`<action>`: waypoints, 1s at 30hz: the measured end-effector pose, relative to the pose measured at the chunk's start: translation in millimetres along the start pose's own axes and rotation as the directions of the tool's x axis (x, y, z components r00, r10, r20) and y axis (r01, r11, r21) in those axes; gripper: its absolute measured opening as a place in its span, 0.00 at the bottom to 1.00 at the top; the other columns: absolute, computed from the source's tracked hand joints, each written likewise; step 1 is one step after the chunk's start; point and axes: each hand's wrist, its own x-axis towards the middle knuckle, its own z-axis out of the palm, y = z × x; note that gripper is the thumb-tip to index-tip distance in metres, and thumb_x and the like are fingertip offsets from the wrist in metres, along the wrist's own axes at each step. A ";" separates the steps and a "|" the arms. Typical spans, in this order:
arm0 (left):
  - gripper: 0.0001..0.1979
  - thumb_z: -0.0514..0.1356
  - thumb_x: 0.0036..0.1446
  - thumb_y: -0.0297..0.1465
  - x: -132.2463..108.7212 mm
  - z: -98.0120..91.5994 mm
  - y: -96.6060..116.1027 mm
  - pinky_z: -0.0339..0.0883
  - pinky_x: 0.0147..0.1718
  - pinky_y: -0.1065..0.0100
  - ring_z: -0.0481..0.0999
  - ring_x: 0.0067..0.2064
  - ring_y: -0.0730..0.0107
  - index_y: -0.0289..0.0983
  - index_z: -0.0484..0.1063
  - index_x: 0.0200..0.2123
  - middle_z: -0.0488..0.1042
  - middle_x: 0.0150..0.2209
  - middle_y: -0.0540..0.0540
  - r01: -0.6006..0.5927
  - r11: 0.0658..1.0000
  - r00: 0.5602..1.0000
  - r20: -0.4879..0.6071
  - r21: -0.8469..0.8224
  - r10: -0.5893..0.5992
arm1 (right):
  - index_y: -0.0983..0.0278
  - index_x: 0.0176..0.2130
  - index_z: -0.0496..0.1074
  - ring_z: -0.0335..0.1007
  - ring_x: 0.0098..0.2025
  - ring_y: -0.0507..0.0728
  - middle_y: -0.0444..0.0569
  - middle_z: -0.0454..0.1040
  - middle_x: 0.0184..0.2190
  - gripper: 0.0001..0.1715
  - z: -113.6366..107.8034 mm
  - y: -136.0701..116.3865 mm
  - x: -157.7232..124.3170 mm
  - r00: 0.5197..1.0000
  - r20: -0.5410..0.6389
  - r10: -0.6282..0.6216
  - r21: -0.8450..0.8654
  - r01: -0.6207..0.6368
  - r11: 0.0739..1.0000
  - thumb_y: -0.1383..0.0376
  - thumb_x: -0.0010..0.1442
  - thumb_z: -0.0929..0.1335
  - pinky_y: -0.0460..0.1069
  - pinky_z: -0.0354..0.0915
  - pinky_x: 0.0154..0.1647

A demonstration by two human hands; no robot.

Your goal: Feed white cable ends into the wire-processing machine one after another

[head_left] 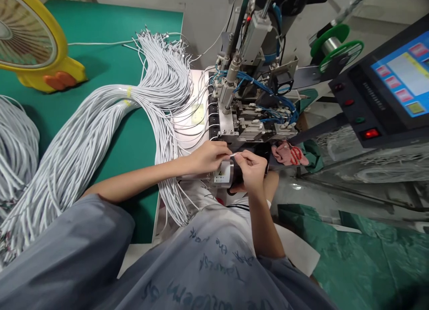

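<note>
My left hand (213, 156) and my right hand (250, 163) meet in front of the machine (231, 95), fingertips pinched close together. Between them runs a short stretch of thin white cable (233, 155), gripped at both sides. Its very end is too small to make out. Just behind my hands is the machine's row of black clamps (213, 115), with several white wires leading into it. Left of my hands lies a large bundle of white cables (100, 111), bound with yellow tape (128, 92). Part of it passes under my left forearm.
A yellow fan (63, 46) stands on the green table mat (110, 21) at the left. To the right are a control panel (375, 84) with a lit screen, a green wire spool (331, 46) and a pink cloth (288, 153). Green sheeting (378, 252) covers the lower right.
</note>
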 end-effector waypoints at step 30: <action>0.10 0.51 0.59 0.23 2.9 7.2 -31.6 0.61 0.26 0.72 0.70 0.26 0.75 0.31 0.72 0.36 0.69 0.36 0.43 -0.013 0.868 0.929 0.327 0.497 -0.173 | 0.62 0.26 0.64 0.54 0.20 0.48 0.39 0.60 0.19 0.14 8.7 70.9 27.4 0.944 0.171 0.281 0.100 -0.301 0.948 0.56 0.57 0.64 0.45 0.52 0.21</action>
